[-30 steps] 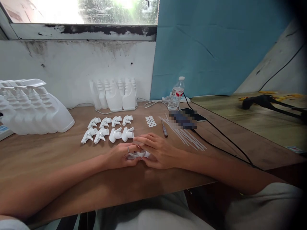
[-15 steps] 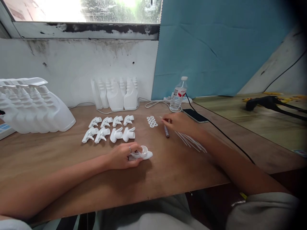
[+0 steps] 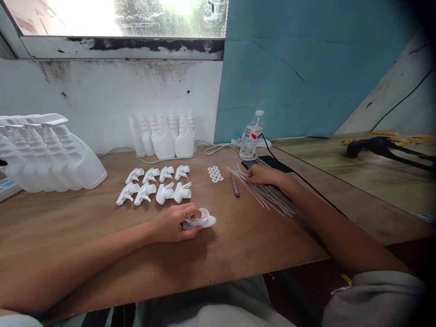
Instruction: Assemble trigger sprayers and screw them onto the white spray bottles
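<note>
My left hand (image 3: 172, 222) rests on the wooden table (image 3: 102, 227) and grips a white spray trigger head (image 3: 201, 220), its round collar facing up. My right hand (image 3: 264, 175) lies palm down on a fan of thin clear dip tubes (image 3: 269, 196) at the right; whether it pinches one I cannot tell. A dark pen (image 3: 235, 186) lies just left of that hand. A small cluster of white washers (image 3: 215, 173) sits beyond the pen. Several more white trigger heads (image 3: 155, 185) stand in two rows ahead of my left hand.
White spray bottles (image 3: 166, 135) line the wall; a bigger batch (image 3: 44, 152) lies at the far left. A water bottle (image 3: 251, 135), a phone (image 3: 275, 163) and a black cable (image 3: 316, 193) are near my right hand. Another bench (image 3: 374, 172) holds a black tool (image 3: 378, 145).
My right hand left the trigger head, reached out to the washers, then shifted right onto the dip tubes. My left hand kept hold of the trigger head.
</note>
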`<state>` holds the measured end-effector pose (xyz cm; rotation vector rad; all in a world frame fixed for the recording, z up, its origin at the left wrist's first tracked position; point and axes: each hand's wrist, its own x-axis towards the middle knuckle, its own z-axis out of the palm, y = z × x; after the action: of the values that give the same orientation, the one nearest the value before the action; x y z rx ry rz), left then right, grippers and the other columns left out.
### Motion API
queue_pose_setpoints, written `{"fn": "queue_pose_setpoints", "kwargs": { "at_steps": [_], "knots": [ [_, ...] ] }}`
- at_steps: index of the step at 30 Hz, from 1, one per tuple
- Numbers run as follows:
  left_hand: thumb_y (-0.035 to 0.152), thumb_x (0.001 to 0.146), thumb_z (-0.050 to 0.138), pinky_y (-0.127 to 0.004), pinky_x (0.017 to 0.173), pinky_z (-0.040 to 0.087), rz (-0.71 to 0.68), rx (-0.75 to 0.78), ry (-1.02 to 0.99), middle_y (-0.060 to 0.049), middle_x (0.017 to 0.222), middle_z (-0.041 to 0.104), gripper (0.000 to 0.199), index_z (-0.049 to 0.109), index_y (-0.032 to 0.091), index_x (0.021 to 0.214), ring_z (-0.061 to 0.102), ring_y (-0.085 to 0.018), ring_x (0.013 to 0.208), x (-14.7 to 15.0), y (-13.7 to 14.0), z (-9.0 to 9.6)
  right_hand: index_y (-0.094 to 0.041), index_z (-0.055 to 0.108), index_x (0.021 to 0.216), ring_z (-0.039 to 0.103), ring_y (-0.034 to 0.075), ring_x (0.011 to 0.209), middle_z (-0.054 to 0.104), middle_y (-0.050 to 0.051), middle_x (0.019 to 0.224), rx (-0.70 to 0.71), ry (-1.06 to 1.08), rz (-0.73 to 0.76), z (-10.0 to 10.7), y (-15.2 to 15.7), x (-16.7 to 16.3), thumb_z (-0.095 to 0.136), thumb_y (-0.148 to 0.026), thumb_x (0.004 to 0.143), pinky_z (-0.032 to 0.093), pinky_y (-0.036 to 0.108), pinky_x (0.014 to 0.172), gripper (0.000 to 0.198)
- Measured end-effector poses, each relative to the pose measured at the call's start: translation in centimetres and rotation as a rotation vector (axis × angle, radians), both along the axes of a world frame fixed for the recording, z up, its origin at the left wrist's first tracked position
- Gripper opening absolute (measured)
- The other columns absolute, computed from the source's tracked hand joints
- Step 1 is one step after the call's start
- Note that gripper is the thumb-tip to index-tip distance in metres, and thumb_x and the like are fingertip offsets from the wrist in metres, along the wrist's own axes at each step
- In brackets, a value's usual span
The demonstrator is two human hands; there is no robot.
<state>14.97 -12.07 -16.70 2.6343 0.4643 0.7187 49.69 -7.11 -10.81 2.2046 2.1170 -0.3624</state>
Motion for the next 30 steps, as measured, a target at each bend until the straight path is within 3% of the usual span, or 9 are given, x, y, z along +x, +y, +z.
{"fn": "queue_pose_setpoints", "kwargs": {
  "at_steps": [7,10,13,16,19,23,27,30],
  "knots": [
    [0.032,0.084,0.058,-0.022,0.063,0.046,0.018,-0.038,0.023,-0.004,0.095,0.064,0.019,0.052,0.020,0.097,0.057,-0.011,0.070,0.0,0.0,0.0,-0.016,0.054,0.058,0.051,0.013,0.038,0.055,0.004,0.044,0.167,0.079,-0.090,1.7,-0.9,-0.3,0.048,-0.026,0.081,0.039,0.024,0.047,0.026],
    [0.033,0.083,0.058,-0.022,0.062,0.045,0.024,-0.052,0.023,-0.004,0.094,0.064,0.020,0.052,0.020,0.096,0.057,-0.011,0.069,0.0,0.0,-0.1,-0.018,0.049,0.074,0.045,0.010,0.032,0.057,0.001,0.050,0.346,0.375,-0.090,3.1,-2.0,-1.3,0.045,-0.026,0.085,0.032,0.023,0.038,0.013],
    [0.033,0.082,0.059,-0.021,0.060,0.044,0.030,-0.062,0.018,-0.004,0.093,0.065,0.020,0.052,0.019,0.095,0.056,-0.011,0.067,0.0,0.0,0.0,-0.022,0.044,0.086,0.048,0.011,0.034,0.058,-0.002,0.057,0.500,0.892,0.102,4.1,-3.3,-3.2,0.052,-0.028,0.084,0.030,0.022,0.034,0.010],
    [0.034,0.082,0.059,-0.020,0.058,0.043,0.062,-0.058,0.026,-0.003,0.091,0.065,0.021,0.053,0.019,0.095,0.055,-0.010,0.065,0.1,-0.1,0.2,-0.023,0.042,0.090,0.057,0.012,0.046,0.060,-0.002,0.069,0.562,1.137,0.352,4.0,-4.7,-5.5,0.060,-0.031,0.082,0.042,0.023,0.042,0.021],
    [0.034,0.081,0.060,-0.021,0.061,0.044,0.081,-0.026,0.026,-0.003,0.086,0.065,0.021,0.055,0.019,0.095,0.057,-0.011,0.067,0.2,-0.2,0.4,-0.023,0.043,0.091,0.061,0.011,0.057,0.060,-0.001,0.077,0.542,1.132,0.472,3.1,-5.7,-7.3,0.063,-0.033,0.083,0.049,0.024,0.053,0.024],
    [0.032,0.083,0.058,-0.021,0.059,0.042,0.034,0.061,-0.003,-0.003,0.083,0.064,0.017,0.055,0.018,0.092,0.056,-0.011,0.066,0.2,-0.1,0.2,-0.019,0.052,0.094,0.061,0.011,0.066,0.060,0.003,0.086,0.463,0.951,0.528,2.0,-6.1,-8.1,0.062,-0.036,0.084,0.051,0.026,0.064,0.022],
    [0.031,0.084,0.057,-0.021,0.059,0.042,0.017,0.095,-0.020,-0.003,0.082,0.063,0.015,0.054,0.019,0.092,0.055,-0.011,0.065,0.2,0.0,0.0,-0.016,0.059,0.086,0.059,0.011,0.064,0.060,0.002,0.074,0.340,0.743,0.576,1.6,-5.8,-7.6,0.057,-0.035,0.087,0.047,0.024,0.062,0.019],
    [0.030,0.084,0.058,-0.020,0.058,0.041,0.014,0.088,-0.024,-0.002,0.082,0.062,0.015,0.054,0.019,0.092,0.055,-0.011,0.064,0.2,0.0,0.0,-0.016,0.061,0.085,0.060,0.012,0.060,0.062,0.001,0.065,0.226,0.753,0.581,1.3,-5.6,-7.3,0.056,-0.036,0.089,0.046,0.023,0.057,0.022]
  ]
}}
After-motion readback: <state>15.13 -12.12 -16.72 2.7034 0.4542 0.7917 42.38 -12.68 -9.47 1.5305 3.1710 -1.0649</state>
